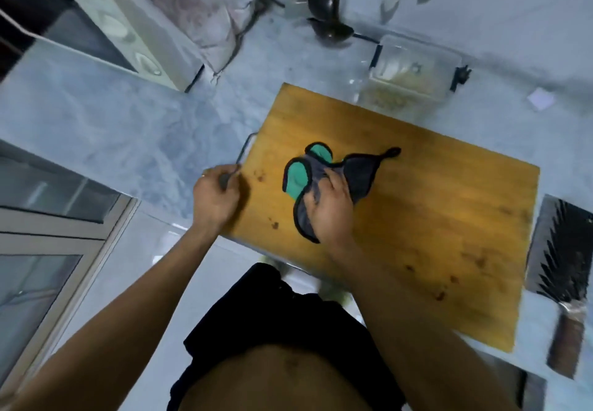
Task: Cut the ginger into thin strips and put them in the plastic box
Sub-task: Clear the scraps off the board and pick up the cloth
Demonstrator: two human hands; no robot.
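Both hands extended forward — left (215, 195) fisted; right (330, 208) pressing palm-down.

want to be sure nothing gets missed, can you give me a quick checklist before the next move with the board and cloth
1. Cutting board steadied: ok, the left hand grips its metal handle.
2. Cloth in hand: ok, the right hand holds it on the board.
3. Board free of ginger: ok, only dark marks show.
4. Cleaver out of the way: ok, it lies on the counter right of the board.
5. Plastic box filled: ok, pale strips show inside.
6. Box lid on: cannot tell.
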